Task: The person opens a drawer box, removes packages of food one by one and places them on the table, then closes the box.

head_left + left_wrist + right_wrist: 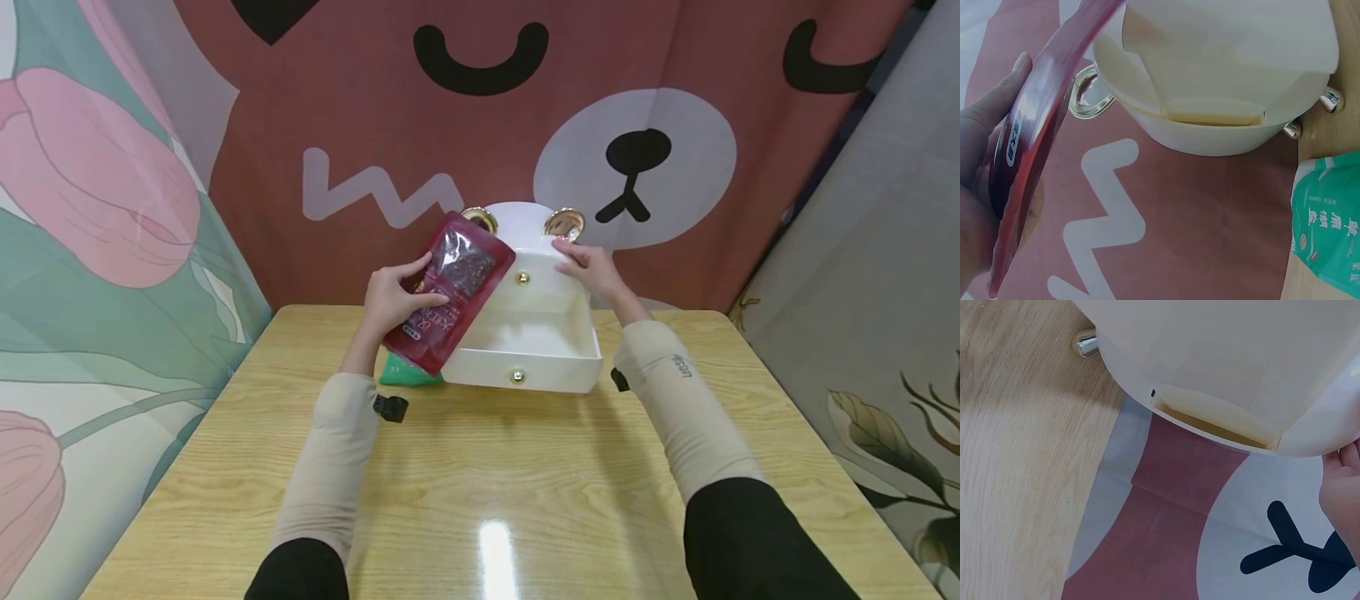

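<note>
A white drawer box (pixel 517 223) with round gold ears and gold knobs stands at the back of the table, its lower drawer (pixel 480 367) pulled out. My left hand (pixel 393 300) grips a dark red pouch (pixel 457 292) with a see-through window, tilted in front of the box's left side. In the left wrist view the red pouch (pixel 1035 125) shows edge-on. My right hand (pixel 596 271) holds the box's upper right edge, just below the gold ear (pixel 565 223). Only some of its fingers (pixel 1349 456) show in the right wrist view, against the box's rim.
A green pouch (pixel 408 371) lies on the wooden table (pixel 450 467) left of the drawer, partly behind the red pouch. Short metallic feet (pixel 1331 99) stick out under the box. Behind the table hangs a brown bear-print cloth (pixel 360 100); printed curtains flank both sides.
</note>
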`<state>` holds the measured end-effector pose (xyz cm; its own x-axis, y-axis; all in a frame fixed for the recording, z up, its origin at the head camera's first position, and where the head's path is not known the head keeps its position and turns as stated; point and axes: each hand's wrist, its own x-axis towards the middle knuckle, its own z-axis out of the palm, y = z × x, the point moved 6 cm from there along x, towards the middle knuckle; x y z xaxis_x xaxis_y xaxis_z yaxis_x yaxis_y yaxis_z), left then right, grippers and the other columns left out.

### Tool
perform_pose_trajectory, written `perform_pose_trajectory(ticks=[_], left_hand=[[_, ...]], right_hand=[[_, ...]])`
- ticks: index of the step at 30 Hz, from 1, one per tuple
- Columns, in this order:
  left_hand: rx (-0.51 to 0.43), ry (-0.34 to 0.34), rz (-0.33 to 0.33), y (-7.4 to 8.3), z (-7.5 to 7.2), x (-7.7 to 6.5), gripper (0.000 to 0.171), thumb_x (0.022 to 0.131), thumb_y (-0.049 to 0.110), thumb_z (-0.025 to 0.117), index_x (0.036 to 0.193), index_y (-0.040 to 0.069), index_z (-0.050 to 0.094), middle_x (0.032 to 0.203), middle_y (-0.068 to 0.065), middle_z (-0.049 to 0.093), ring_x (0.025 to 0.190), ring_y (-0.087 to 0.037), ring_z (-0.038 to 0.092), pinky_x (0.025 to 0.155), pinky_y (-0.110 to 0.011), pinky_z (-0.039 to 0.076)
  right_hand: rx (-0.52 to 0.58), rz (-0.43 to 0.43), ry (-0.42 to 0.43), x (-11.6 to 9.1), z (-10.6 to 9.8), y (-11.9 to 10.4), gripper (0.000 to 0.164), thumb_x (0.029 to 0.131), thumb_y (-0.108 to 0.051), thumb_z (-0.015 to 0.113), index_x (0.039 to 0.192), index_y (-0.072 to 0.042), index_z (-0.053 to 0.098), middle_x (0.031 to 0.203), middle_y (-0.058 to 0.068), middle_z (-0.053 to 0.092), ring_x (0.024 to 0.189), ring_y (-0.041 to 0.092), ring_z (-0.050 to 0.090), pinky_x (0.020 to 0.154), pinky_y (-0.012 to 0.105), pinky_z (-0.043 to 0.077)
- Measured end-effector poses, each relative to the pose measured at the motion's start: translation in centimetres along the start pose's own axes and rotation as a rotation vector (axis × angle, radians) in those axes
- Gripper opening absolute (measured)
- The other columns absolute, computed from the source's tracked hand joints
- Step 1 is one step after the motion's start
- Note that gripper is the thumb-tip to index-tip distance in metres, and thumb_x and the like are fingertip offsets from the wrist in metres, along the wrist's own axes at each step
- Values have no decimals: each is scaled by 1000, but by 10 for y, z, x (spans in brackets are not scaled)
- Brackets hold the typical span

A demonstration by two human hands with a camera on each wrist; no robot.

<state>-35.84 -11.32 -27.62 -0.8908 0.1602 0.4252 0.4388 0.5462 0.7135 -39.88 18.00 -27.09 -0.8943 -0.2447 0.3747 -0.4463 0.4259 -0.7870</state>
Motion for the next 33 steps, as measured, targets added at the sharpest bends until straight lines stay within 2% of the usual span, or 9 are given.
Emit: perform_pose_trajectory(ticks=[10,13,22,33], left_hand=[[-26,31,-34,-12,-7,-4,67,67,36,77,126,15,51,124,-14,51,98,-23,54,75,-37,47],[-25,33,-42,-15,-10,-5,68,68,36,77,126,15,50,124,-15,51,98,-23,54,76,-37,47],[-42,42,-79,-27,-17,-10,68,69,34,76,127,14,49,126,-16,49,98,-26,53,77,-38,47],[-21,63,-125,-40,-22,-14,68,69,35,76,128,15,48,129,-17,46,102,-29,50,76,-40,46]], right_hand=[[-19,15,11,9,-1,27,42,86,-7,58,125,2,47,133,14,41,122,23,38,93,32,37],[-20,9,11,8,-1,24,41,86,-6,57,125,3,47,132,16,41,122,24,38,93,33,37],[-5,27,13,-5,2,-8,38,86,3,55,122,10,46,131,21,40,122,31,36,95,37,34],[-19,31,24,-7,2,-9,38,86,2,54,123,10,45,131,21,39,121,31,36,94,39,34]])
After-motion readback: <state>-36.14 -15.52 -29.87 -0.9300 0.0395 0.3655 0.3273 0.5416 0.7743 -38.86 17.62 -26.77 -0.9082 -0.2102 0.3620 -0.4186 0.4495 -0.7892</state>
